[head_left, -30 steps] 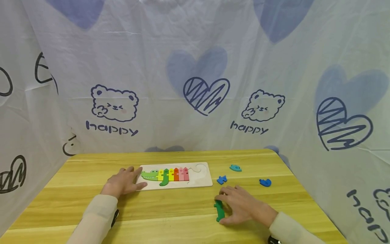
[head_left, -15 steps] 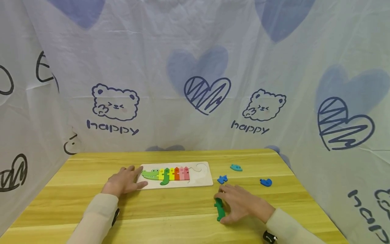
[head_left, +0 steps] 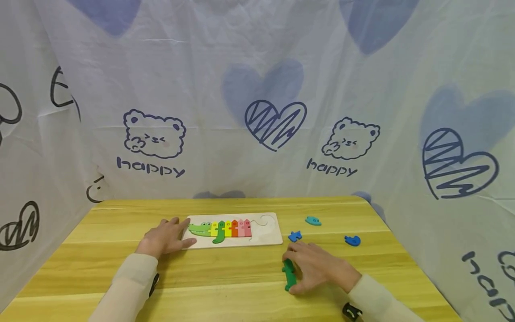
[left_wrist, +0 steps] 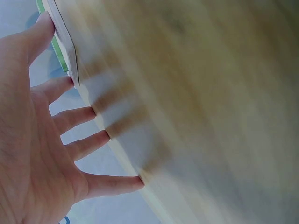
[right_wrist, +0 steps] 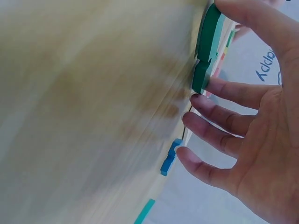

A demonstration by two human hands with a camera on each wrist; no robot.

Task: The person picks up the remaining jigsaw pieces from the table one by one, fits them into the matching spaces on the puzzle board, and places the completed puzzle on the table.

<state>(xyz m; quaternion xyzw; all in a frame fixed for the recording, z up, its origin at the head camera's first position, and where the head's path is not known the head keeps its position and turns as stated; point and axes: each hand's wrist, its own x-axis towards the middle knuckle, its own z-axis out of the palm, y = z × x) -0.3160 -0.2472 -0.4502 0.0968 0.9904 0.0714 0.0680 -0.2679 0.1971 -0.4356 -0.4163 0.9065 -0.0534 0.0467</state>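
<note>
A wooden crocodile puzzle board [head_left: 265,239] lies on the table, filled with a green head, a green leg piece and yellow, red and pink body pieces. Bare outline shows at its right end. My left hand [head_left: 166,238] touches the board's left end with thumb and index finger, the other fingers spread straight onto the tabletop, as the left wrist view shows. With my right hand [head_left: 315,267] I pinch a green puzzle piece [head_left: 289,275] lengthwise between thumb and index finger, low at the table. The right wrist view shows that green piece [right_wrist: 209,35] between the two fingertips.
Just beyond my right hand lies a blue puzzle piece [head_left: 295,236]. Farther off are a teal piece [head_left: 313,220] and a dark blue rounded piece [head_left: 352,241]. A white printed curtain [head_left: 217,147] hangs round the wooden table [head_left: 225,286].
The head view has shifted slightly. Both hands keep nearly the same places, the right one still pinching the green puzzle piece.
</note>
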